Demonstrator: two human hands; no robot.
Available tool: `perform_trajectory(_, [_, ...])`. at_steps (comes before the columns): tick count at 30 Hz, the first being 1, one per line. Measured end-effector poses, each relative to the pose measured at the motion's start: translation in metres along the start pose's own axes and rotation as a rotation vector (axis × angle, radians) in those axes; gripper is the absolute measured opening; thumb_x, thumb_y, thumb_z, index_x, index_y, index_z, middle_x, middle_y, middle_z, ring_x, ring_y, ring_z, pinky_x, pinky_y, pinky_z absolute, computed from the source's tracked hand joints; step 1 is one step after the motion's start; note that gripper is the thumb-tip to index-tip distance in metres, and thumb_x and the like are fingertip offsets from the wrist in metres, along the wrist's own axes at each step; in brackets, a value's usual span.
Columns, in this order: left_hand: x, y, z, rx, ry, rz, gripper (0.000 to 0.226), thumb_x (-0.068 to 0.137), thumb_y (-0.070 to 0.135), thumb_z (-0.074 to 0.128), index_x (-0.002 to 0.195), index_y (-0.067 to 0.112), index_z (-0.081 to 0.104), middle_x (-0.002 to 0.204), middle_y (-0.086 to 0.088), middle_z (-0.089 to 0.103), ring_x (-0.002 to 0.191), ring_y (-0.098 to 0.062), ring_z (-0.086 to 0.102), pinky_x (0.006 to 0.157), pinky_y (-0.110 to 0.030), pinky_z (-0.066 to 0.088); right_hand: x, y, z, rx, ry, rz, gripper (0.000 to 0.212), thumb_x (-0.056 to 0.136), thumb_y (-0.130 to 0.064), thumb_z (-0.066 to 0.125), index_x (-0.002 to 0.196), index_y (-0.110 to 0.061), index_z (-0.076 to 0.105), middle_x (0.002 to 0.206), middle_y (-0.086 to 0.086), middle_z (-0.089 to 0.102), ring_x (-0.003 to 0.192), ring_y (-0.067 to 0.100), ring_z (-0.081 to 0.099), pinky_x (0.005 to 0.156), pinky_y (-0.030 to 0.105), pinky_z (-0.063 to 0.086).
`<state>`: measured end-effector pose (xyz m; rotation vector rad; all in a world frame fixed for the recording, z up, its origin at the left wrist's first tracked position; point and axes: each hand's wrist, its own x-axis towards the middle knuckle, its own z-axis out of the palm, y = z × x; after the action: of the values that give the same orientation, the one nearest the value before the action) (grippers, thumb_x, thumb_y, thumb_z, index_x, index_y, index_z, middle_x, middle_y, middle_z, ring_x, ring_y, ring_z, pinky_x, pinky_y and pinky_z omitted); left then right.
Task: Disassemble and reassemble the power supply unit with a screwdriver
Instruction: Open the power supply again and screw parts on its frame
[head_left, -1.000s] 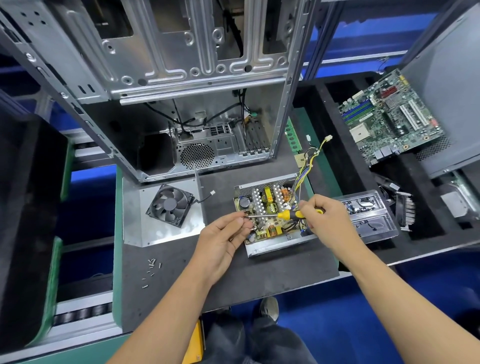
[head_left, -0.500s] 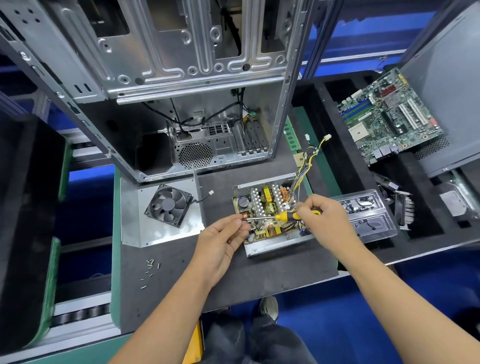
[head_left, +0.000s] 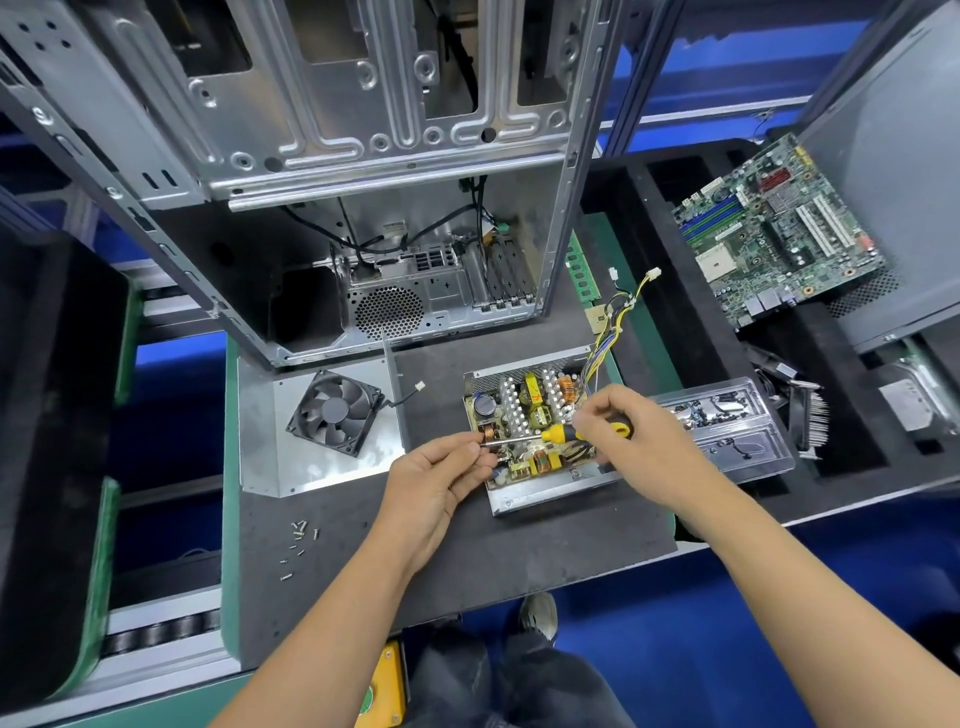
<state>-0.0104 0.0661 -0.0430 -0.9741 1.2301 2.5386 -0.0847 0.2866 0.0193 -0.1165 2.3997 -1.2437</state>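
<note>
The power supply unit lies open on the dark work mat, directly in front of you, with its circuit board, coils and capacitors exposed inside the shallow metal tray. A bundle of yellow and black wires rises from its far right corner.

Your right hand grips the yellow-and-black handle of the screwdriver, fingers curled around it. The screwdriver lies nearly level across the board, its shaft pointing to your left.

Your left hand is at the left edge of the unit. Its thumb and fingertips are curled together at the shaft tip, pinching it; whether a screw is held there cannot be determined.

Left of the unit, a black fan rests on a flat metal panel. Loose screws lie scattered on the mat near your left forearm. Behind the unit stands the stripped computer case. Just beside the unit on the right sits a clear plastic tray. Farther right, a green motherboard lies tilted in black foam, and a heatsink rests below it.
</note>
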Motion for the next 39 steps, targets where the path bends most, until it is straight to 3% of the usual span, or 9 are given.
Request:
perform_trajectory(2, [0.0, -0.001, -0.001, 0.036, -0.015, 0.003, 0.013, 0.074, 0.009, 0.074, 0.085, 0.008, 0.081, 0.085, -0.018, 0.075, 0.079, -0.02, 0.074, 0.072, -0.022, 0.058, 0.001, 0.0, -0.006, 0.021, -0.06, 0.007, 0.015, 0.089, -0.028, 0.069, 0.088, -0.04, 0.06, 0.095, -0.013, 0.065, 0.084, 0.013, 0.065, 0.071, 0.028, 0.051])
perform_trajectory(6, [-0.001, -0.005, 0.006, 0.062, -0.04, 0.002, 0.016, 0.073, 0.01, 0.074, 0.087, 0.008, 0.081, 0.09, -0.022, 0.075, 0.082, -0.024, 0.075, 0.071, -0.021, 0.058, 0.004, -0.003, -0.01, 0.406, 0.058, 0.019, 0.021, 0.086, -0.018, 0.076, 0.101, -0.022, 0.062, 0.075, -0.003, 0.071, 0.073, 0.02, 0.072, 0.057, 0.02, 0.051])
perform_trajectory(9, [-0.003, -0.005, 0.017, 0.064, -0.085, 0.016, 0.017, 0.073, 0.01, 0.075, 0.088, 0.005, 0.08, 0.094, -0.023, 0.074, 0.084, -0.025, 0.075, 0.072, -0.022, 0.058, 0.007, -0.005, -0.008, 0.666, 0.117, 0.078, 0.023, 0.085, -0.023, 0.076, 0.097, -0.007, 0.064, 0.083, 0.008, 0.074, 0.075, 0.021, 0.071, 0.063, 0.022, 0.054])
perform_trajectory(11, [-0.005, -0.003, 0.026, 0.069, -0.104, 0.051, 0.026, 0.073, 0.011, 0.075, 0.097, 0.0, 0.076, 0.094, -0.023, 0.075, 0.085, -0.026, 0.075, 0.072, -0.022, 0.059, 0.009, -0.006, -0.008, 0.751, 0.139, 0.11, 0.027, 0.084, -0.032, 0.075, 0.094, -0.009, 0.065, 0.086, 0.012, 0.074, 0.077, 0.024, 0.073, 0.063, 0.023, 0.055])
perform_trajectory(15, [-0.004, 0.002, 0.04, 0.107, -0.116, 0.123, 0.028, 0.082, 0.004, 0.072, 0.109, 0.003, 0.069, 0.092, -0.021, 0.075, 0.086, -0.027, 0.075, 0.071, -0.023, 0.059, 0.01, -0.006, -0.012, 0.772, 0.169, 0.097, 0.019, 0.09, -0.029, 0.07, 0.094, -0.012, 0.06, 0.086, 0.011, 0.074, 0.079, 0.031, 0.074, 0.062, 0.026, 0.057])
perform_trajectory(25, [-0.006, 0.006, 0.059, 0.347, -0.207, 0.241, 0.022, 0.09, -0.006, 0.065, 0.107, 0.008, 0.069, 0.078, -0.013, 0.075, 0.087, -0.027, 0.075, 0.073, -0.024, 0.058, 0.006, -0.008, -0.033, 0.694, 0.22, 0.027, 0.018, 0.095, -0.025, 0.065, 0.088, -0.011, 0.055, 0.08, 0.012, 0.074, 0.071, 0.029, 0.074, 0.059, 0.027, 0.058])
perform_trajectory(33, [-0.005, 0.003, 0.072, 0.332, -0.187, 0.243, 0.021, 0.089, -0.008, 0.065, 0.104, 0.005, 0.071, 0.09, -0.018, 0.076, 0.089, -0.028, 0.075, 0.074, -0.024, 0.059, 0.001, -0.004, -0.041, 0.793, 0.216, 0.063, 0.023, 0.096, -0.027, 0.065, 0.096, -0.008, 0.052, 0.084, 0.018, 0.073, 0.081, 0.036, 0.074, 0.063, 0.029, 0.059])
perform_trajectory(37, [-0.007, 0.004, 0.075, 0.329, -0.228, 0.236, 0.033, 0.073, 0.018, 0.081, 0.105, 0.012, 0.074, 0.101, -0.015, 0.076, 0.096, -0.03, 0.074, 0.078, -0.026, 0.059, 0.002, 0.001, -0.046, 0.812, 0.229, 0.054, 0.022, 0.097, -0.027, 0.063, 0.091, -0.01, 0.051, 0.081, 0.016, 0.073, 0.081, 0.036, 0.074, 0.065, 0.031, 0.06])
perform_trajectory(39, [-0.006, 0.006, 0.068, 0.376, -0.16, 0.303, 0.031, 0.073, 0.036, 0.086, 0.099, 0.02, 0.078, 0.097, -0.013, 0.077, 0.091, -0.028, 0.074, 0.077, -0.028, 0.059, 0.002, 0.005, -0.053, 0.788, 0.26, 0.031, 0.022, 0.097, -0.026, 0.062, 0.091, -0.01, 0.049, 0.08, 0.016, 0.073, 0.08, 0.036, 0.074, 0.066, 0.032, 0.061])
